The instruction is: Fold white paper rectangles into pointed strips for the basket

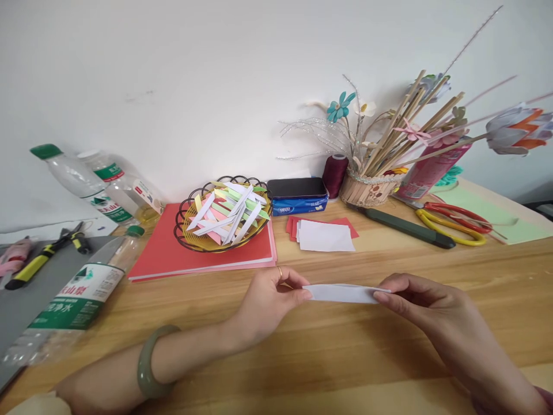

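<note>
A narrow folded strip of white paper (343,293) is stretched level between my two hands, above the wooden table (345,357). My left hand (270,302) pinches its left end between thumb and fingers. The right end is pinched by my right hand (425,302). Beyond the strip, a small stack of white paper pieces (327,236) lies on red ones (345,222). A round basket (185,230) full of folded paper strips in white, green, yellow and pink rests on red sheets (155,253).
Plastic bottles (82,297) and pliers (37,262) are at the left. Behind the paper stack are a blue packet (298,206) and a dark thread spool (335,176). A flower basket (367,190), a green-handled tool (406,226) and scissors (458,222) occupy the right.
</note>
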`<action>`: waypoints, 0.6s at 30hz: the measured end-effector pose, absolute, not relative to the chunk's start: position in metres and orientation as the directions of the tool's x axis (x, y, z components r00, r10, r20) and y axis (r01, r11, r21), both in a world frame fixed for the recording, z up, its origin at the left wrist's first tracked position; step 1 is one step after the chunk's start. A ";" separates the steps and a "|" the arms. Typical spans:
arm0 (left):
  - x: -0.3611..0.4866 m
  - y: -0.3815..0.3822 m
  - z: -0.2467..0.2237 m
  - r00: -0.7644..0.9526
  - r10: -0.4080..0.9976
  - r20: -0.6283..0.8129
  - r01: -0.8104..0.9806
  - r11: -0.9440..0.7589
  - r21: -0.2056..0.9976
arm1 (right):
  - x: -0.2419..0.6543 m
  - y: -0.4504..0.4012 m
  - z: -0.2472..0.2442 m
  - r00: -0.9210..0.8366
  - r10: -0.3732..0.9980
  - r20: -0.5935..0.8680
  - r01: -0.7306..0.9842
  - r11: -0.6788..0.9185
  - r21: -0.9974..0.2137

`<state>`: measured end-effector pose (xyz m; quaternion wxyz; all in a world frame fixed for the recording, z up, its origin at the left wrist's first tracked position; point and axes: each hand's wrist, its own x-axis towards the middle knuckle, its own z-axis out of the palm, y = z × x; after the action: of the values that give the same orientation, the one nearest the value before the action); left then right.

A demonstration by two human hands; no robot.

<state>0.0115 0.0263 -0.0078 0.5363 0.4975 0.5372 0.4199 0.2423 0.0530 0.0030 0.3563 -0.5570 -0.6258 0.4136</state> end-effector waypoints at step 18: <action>0.012 0.021 0.004 0.099 0.983 -0.155 0.169 0.137 0.976 | 0.242 0.043 0.019 -0.162 0.986 -0.040 0.450 0.038 -0.892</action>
<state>0.0122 0.0207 0.0043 0.5204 0.5280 0.5455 0.3909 0.2423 0.0433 0.0189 0.3263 -0.5590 -0.6423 0.4105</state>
